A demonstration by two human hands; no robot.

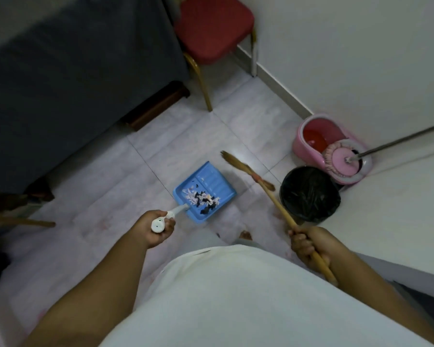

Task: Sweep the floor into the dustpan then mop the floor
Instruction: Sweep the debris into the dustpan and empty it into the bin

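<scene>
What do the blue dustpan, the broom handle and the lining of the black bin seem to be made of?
The blue dustpan looks like moulded plastic, smooth and slightly glossy, with ribs in its floor. The broom handle seems wood or cane, matte tan; blur leaves this open. The bin lining is probably thin black plastic film, crinkled with shiny creases.

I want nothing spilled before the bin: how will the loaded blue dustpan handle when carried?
The dustpan looks like thin plastic, so probably light and fairly stiff. The scraps are small loose bits, likely to slide or flutter off the open front edge if it tilts forward. The left hand grips only the end of the handle, so it may wobble.
</scene>
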